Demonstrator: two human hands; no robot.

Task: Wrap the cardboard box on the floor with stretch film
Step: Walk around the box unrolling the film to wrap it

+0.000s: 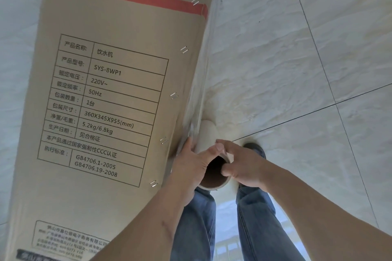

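Observation:
A tall cardboard box [118,82] with a red stripe, printed table and staples along its right edge stands on the tiled floor, filling the left half of the view. A roll of stretch film [209,133] on a cardboard core is held upright against the box's right edge. Clear film [201,82] runs up along that edge. My left hand [191,159] grips the top of the roll on the box side, thumb over the core's rim. My right hand [239,163] grips the rim from the right, with a finger hooked into the core's opening.
Pale marbled floor tiles [297,59] with dark grout lines spread to the right. My legs in blue jeans [254,218] and a dark shoe [254,148] stand just below and right of the roll.

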